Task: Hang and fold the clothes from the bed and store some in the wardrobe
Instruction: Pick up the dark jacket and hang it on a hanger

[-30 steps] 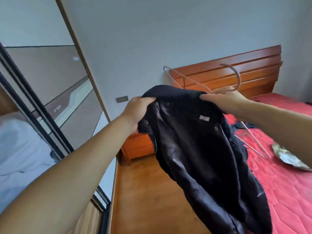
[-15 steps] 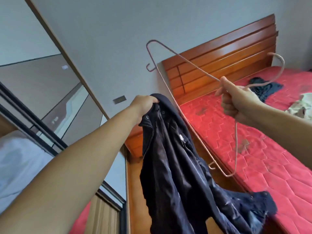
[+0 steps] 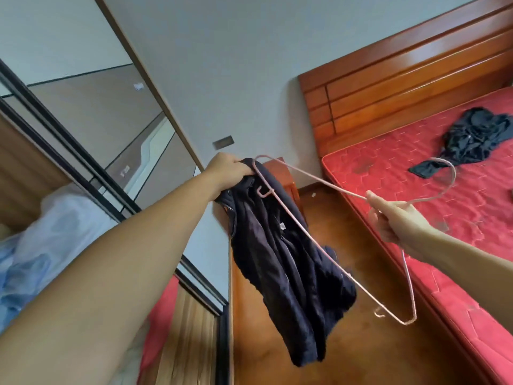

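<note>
Your left arm reaches out nearly straight, forearm bare, and your left hand (image 3: 229,170) is curled tight at the top of the dark jacket (image 3: 283,245). Your right hand (image 3: 394,218) sits lower and nearer (wrist slightly bent), fingers pinching the pink wire hanger (image 3: 319,237) near its hook.

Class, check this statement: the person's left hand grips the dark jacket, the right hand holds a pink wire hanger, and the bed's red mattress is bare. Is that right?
Not quite. The red mattress is not bare: the head view shows dark clothes lying on it. The rest stands: the left hand grips the dark jacket, and the right hand holds the pink wire hanger.
</note>
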The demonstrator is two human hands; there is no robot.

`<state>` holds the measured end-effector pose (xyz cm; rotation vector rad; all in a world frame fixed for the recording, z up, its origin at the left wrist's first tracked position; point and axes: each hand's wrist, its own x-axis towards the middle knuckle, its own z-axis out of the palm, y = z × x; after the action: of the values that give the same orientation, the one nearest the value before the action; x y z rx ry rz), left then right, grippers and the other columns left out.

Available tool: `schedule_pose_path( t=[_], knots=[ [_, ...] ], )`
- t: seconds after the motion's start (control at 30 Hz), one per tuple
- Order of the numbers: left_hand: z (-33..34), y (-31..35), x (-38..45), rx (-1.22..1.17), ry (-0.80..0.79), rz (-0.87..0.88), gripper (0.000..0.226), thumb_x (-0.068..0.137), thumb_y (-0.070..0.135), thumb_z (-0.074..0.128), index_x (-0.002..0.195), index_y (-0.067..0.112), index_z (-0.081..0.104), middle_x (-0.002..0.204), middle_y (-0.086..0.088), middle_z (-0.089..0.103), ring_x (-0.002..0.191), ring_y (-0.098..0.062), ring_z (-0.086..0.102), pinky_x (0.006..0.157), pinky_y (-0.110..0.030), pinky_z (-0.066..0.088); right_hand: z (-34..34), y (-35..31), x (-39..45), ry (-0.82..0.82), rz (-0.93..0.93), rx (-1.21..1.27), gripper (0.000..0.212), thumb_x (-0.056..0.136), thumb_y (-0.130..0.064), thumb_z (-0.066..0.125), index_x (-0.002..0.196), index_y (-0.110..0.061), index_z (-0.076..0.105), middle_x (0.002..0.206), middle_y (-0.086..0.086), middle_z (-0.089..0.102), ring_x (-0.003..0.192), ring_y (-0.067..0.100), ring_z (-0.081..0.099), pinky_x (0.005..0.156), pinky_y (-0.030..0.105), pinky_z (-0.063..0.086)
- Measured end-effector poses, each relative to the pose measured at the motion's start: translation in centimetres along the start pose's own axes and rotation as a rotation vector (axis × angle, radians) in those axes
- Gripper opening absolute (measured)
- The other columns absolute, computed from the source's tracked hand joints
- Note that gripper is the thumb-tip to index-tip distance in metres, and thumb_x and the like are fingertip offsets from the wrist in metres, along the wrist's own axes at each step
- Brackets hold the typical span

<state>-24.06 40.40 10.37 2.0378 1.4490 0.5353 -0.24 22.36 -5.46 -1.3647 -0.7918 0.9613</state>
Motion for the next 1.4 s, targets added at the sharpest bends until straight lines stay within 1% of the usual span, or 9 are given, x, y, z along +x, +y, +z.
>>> schedule_pose_path(
  t=[0.2, 0.33, 0.43, 0.53, 0.67, 0.97, 1.1, 1.23, 1.4],
  knots=[
    [-3.1, 0.3, -0.7, 0.042, 0.093, 0.009, 0.015, 0.079, 0.017, 0.067, 0.085, 0.005, 0.072, 0.079, -0.007, 0.069, 0.073, -0.022, 0.065, 0.065, -0.027, 0.051, 2.8, 0.8, 0.8, 0.044, -0.191, -0.606, 0.063, 0.088, -0.055, 0.058, 0.050, -0.005, 0.054, 0.037, -0.006, 0.036, 0.034, 0.007, 0.031, 0.037, 0.018, 0.026],
    [-4.2, 0.7, -1.9, 0.229, 0.076, 0.122, 0.009, 0.079, 0.015, 0.067, 0.073, 0.013, 0.073, 0.074, 0.000, 0.069, 0.071, -0.013, 0.063, 0.063, -0.023, 0.049, 8.0, -0.5, 1.0, 0.063, -0.203, -0.607, 0.057, 0.090, -0.056, 0.054, 0.051, -0.015, 0.060, 0.036, -0.007, 0.043, 0.036, 0.007, 0.042, 0.045, 0.027, 0.032],
    [-4.4, 0.7, -2.7, 0.393, 0.014, 0.240, 0.012, 0.079, 0.012, 0.063, 0.071, 0.013, 0.072, 0.066, -0.001, 0.067, 0.064, -0.011, 0.059, 0.058, -0.019, 0.047, 12.6, -1.9, 0.8, 0.012, -0.210, -0.537, 0.058, 0.092, -0.052, 0.052, 0.062, -0.002, 0.058, 0.049, 0.003, 0.053, 0.051, 0.018, 0.050, 0.055, 0.034, 0.041],
    [-5.2, -0.8, -2.9, 0.655, 0.001, 0.277, 0.012, 0.077, 0.010, 0.057, 0.078, 0.008, 0.069, 0.078, -0.016, 0.067, 0.074, -0.027, 0.061, 0.070, -0.039, 0.053, 14.1, -3.2, 0.8, -0.009, -0.216, -0.423, 0.053, 0.093, -0.043, 0.053, 0.056, -0.005, 0.049, 0.046, 0.000, 0.039, 0.045, 0.014, 0.036, 0.051, 0.031, 0.032],
    [-6.9, -3.5, -3.2, 0.902, 0.061, 0.246, 0.014, 0.080, 0.020, 0.055, 0.068, 0.020, 0.062, 0.069, 0.001, 0.061, 0.072, -0.027, 0.059, 0.061, -0.032, 0.048, 13.4, -4.1, 0.6, -0.006, -0.196, -0.279, 0.043, 0.090, -0.040, 0.057, 0.058, -0.012, 0.049, 0.044, -0.004, 0.032, 0.042, 0.010, 0.028, 0.048, 0.028, 0.026],
    [-3.0, -2.4, -4.0, 0.907, 0.068, 0.345, 0.018, 0.075, 0.022, 0.057, 0.057, 0.023, 0.054, 0.063, 0.005, 0.052, 0.066, -0.029, 0.052, 0.050, -0.024, 0.027, 14.3, -3.8, 0.2, -0.043, -0.316, -0.610, 0.056, 0.090, -0.039, 0.054, 0.044, -0.013, 0.035, 0.038, -0.003, 0.030, 0.046, 0.017, 0.031, 0.049, 0.030, 0.029],
    [-1.4, -2.1, -4.2, 0.853, 0.028, 0.373, 0.009, 0.074, 0.021, 0.057, 0.069, 0.019, 0.063, 0.067, 0.002, 0.057, 0.068, -0.026, 0.055, 0.050, -0.025, 0.029, 14.5, -3.4, 0.4, -0.058, -0.263, -0.572, 0.055, 0.089, -0.040, 0.052, 0.042, -0.016, 0.036, 0.038, -0.006, 0.029, 0.045, 0.015, 0.030, 0.051, 0.031, 0.029],
    [-0.4, -2.6, -4.2, 0.784, -0.073, 0.377, 0.008, 0.078, 0.022, 0.058, 0.074, 0.022, 0.064, 0.078, 0.002, 0.060, 0.075, -0.024, 0.056, 0.060, -0.032, 0.045, 14.0, -4.0, 1.1, -0.039, -0.148, -0.371, 0.050, 0.090, -0.043, 0.053, 0.048, -0.019, 0.044, 0.039, -0.008, 0.037, 0.039, 0.008, 0.035, 0.050, 0.030, 0.034],
    [0.5, -4.1, -4.4, 0.423, -0.247, 0.300, 0.018, 0.090, 0.021, 0.054, 0.074, 0.026, 0.058, 0.072, 0.009, 0.058, 0.075, -0.014, 0.056, 0.069, -0.031, 0.042, 13.2, -3.1, 1.0, -0.051, -0.050, -0.184, 0.047, 0.094, -0.042, 0.052, 0.055, -0.016, 0.050, 0.040, -0.012, 0.043, 0.034, 0.001, 0.037, 0.040, 0.014, 0.034]
  ],
)
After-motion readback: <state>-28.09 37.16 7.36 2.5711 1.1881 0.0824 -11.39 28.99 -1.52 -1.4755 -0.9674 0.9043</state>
